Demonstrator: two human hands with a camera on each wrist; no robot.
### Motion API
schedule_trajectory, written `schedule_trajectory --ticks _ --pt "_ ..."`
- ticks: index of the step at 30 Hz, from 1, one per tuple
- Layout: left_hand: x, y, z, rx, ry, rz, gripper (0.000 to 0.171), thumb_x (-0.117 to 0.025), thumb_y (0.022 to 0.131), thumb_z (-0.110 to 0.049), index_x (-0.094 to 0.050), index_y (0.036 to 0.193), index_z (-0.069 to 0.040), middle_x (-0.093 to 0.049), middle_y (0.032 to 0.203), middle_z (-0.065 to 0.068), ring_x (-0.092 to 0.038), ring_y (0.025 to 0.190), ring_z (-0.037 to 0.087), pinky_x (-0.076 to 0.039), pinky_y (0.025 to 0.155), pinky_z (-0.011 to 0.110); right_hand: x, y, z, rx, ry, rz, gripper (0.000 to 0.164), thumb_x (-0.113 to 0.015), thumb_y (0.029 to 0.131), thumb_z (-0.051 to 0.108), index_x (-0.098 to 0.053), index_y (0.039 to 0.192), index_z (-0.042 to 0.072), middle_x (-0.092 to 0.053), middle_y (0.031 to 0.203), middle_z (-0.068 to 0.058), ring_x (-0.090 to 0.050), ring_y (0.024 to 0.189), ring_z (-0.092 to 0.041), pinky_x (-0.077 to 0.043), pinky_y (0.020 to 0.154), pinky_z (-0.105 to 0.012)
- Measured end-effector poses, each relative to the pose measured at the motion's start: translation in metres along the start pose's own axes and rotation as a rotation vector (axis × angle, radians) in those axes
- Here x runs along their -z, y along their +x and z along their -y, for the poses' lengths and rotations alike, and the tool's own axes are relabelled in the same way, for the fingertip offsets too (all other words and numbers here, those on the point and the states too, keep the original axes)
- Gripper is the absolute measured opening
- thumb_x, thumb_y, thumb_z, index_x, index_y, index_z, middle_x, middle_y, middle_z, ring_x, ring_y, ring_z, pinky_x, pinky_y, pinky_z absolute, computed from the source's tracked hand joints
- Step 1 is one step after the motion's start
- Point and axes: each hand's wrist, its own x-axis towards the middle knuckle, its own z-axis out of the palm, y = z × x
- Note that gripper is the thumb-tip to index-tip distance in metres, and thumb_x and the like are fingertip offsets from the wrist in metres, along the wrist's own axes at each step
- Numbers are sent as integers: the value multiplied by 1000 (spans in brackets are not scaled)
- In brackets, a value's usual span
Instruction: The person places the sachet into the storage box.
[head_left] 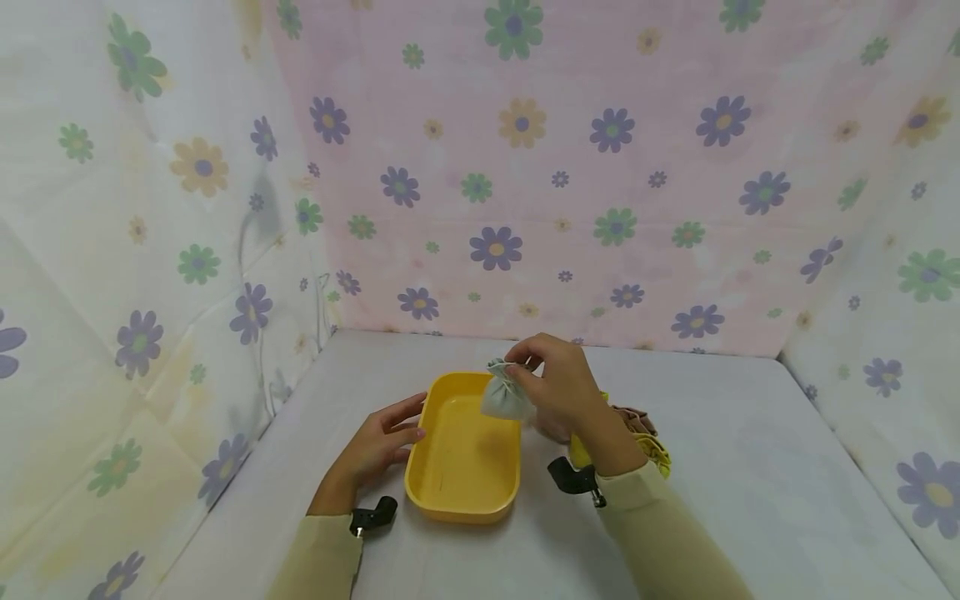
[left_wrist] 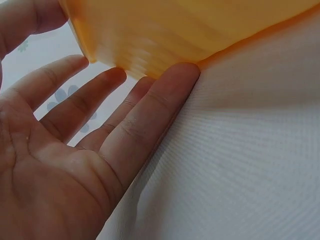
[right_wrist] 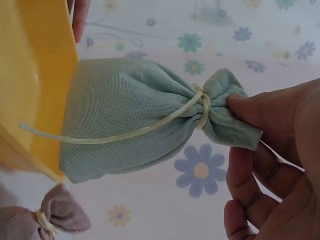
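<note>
My right hand (head_left: 566, 379) pinches the gathered neck of a pale green drawstring pouch (head_left: 504, 395), which hangs over the right rim of a yellow tray (head_left: 462, 508). A cream cord (right_wrist: 202, 107) is tied round the pouch's neck in the right wrist view, with one loose end lying across the cloth. My left hand (head_left: 378, 442) rests against the tray's left side. Its fingers (left_wrist: 135, 127) are nearly straight and touch the yellow wall in the left wrist view. The tray's visible inside holds nothing.
Right of the tray, partly behind my right forearm, lie a brown pouch (right_wrist: 62, 212) and yellow cloth pouches (head_left: 654, 454). A white cloth covers the table (head_left: 750, 467). Flower-patterned curtains (head_left: 525, 192) stand behind it and at both sides.
</note>
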Motion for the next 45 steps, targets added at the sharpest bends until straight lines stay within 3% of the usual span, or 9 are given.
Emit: schedule_trajectory --ticks 6,12,20,35,45 --pt "1 0 2 4 3 -4 70 -81 90 -24 -52 152 -36 -49 158 -7 -59 136 26 -60 96 44 -14 8 6 -59 35 61 5 -76 95 17 -75 100 18 -69 92 10 -62 84 -9 -58 73 -29" --pt "0 0 3 3 30 -14 74 -84 87 -32 -51 152 -39 -47 160 -7 -59 136 24 -60 96 42 -30 13 4 -82 58 70 4 -76 96 18 -75 100 18 -69 92 10 -62 84 -9 -58 73 -27" --pt "1 1 2 18 16 -9 71 -84 87 -31 -52 151 -39 -47 159 -7 -53 142 26 -60 97 43 -52 17 -3 -144 51 112 5 -75 96 21 -76 101 19 -69 95 9 -62 85 -10 -57 76 -29" --pt "3 1 3 6 25 -8 68 -81 90 -30 -52 152 -36 -47 159 -4 -54 141 28 -60 97 42 -76 19 -10 -276 23 189 8 -74 97 29 -76 103 23 -69 94 11 -60 84 -11 -56 74 -26" --pt "2 1 3 -4 21 8 63 -77 95 -26 -51 152 -37 -47 159 -4 -57 138 28 -60 96 44 -88 17 -18 -257 32 191 8 -74 97 28 -76 103 22 -68 92 10 -61 83 -9 -58 78 -27"
